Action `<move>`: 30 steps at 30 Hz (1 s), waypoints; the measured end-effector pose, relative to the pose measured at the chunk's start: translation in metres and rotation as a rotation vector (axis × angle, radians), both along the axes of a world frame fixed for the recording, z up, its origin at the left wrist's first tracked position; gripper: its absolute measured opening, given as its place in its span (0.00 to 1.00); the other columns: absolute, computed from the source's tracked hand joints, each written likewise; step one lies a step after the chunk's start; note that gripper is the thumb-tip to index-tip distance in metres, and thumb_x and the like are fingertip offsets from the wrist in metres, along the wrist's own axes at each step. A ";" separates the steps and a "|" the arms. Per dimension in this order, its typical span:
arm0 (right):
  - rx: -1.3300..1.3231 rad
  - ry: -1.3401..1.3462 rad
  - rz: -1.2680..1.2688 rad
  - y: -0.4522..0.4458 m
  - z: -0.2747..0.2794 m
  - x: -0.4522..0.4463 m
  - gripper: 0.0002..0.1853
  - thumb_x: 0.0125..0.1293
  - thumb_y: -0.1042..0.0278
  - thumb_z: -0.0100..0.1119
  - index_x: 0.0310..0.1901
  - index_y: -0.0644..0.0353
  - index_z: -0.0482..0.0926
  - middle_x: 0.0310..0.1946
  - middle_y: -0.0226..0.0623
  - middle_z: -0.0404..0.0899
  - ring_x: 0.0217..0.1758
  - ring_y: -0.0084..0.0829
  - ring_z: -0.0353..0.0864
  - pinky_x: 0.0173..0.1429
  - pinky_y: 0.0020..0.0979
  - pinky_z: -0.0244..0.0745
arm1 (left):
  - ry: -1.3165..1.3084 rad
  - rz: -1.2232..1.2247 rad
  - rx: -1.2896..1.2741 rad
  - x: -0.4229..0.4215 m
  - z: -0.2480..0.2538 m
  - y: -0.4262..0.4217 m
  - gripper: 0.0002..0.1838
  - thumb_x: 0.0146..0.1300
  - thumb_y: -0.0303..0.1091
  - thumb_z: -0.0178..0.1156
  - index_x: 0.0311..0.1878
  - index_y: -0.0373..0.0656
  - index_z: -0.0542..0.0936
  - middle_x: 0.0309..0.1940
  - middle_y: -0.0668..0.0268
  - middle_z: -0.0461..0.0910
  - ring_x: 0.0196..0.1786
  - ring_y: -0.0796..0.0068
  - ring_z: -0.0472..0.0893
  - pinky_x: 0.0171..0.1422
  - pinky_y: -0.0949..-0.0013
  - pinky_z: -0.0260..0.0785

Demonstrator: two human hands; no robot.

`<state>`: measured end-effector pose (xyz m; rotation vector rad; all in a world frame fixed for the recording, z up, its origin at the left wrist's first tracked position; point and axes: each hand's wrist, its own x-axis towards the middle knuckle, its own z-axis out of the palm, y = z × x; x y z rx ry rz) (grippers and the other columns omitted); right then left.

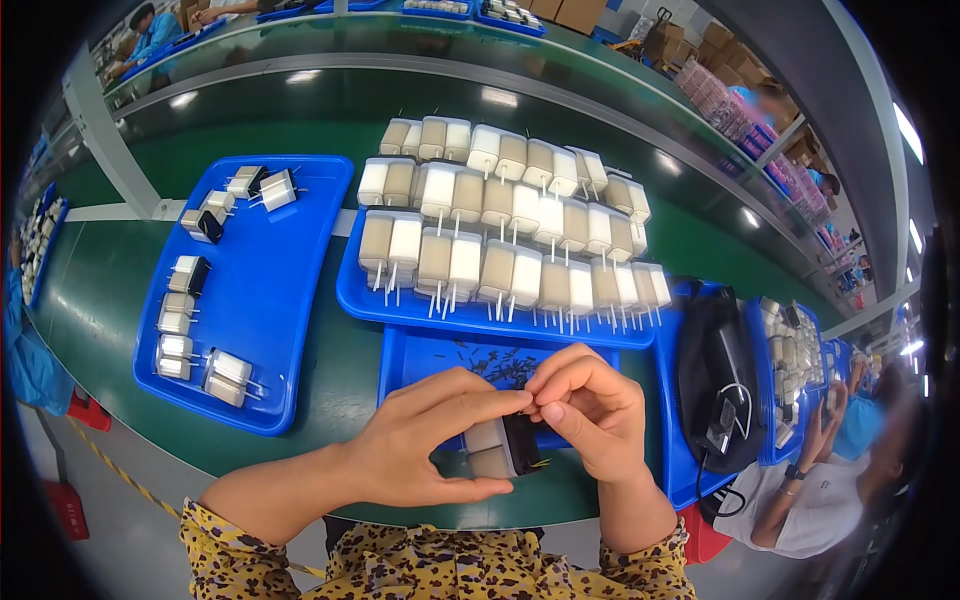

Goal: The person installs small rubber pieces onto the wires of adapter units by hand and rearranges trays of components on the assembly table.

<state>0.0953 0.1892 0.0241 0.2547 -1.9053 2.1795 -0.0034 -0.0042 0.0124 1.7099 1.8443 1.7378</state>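
Note:
My left hand (415,435) is closed around a white-and-beige two-part block (488,455) with a black end piece (522,443), held low in front of me. Thin yellowish wires or pins stick out of its lower right side. My right hand (600,415) is pinched at the top of the black end, thumb and fingertips meeting my left fingertips. Whatever lies between those fingers is too small to make out. Just behind my hands, small black pieces (500,365) are scattered in a blue tray (400,350).
Above it, a blue tray (385,305) carries stacked rows of similar blocks (500,205) with white prongs. Several black-ended blocks (230,375) lie in the left tray (285,330). To the right are a black device with a cable (722,415) and a co-worker (800,500).

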 end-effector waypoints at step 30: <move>0.221 -0.016 -0.151 -0.005 0.004 -0.004 0.09 0.57 0.87 0.64 0.40 0.69 0.81 0.43 0.42 0.78 0.39 0.23 0.81 0.43 0.23 0.79 | 0.057 0.065 -0.019 -0.002 -0.006 0.001 0.38 0.43 0.36 0.81 0.59 0.35 0.77 0.44 0.56 0.81 0.41 0.62 0.82 0.43 0.66 0.76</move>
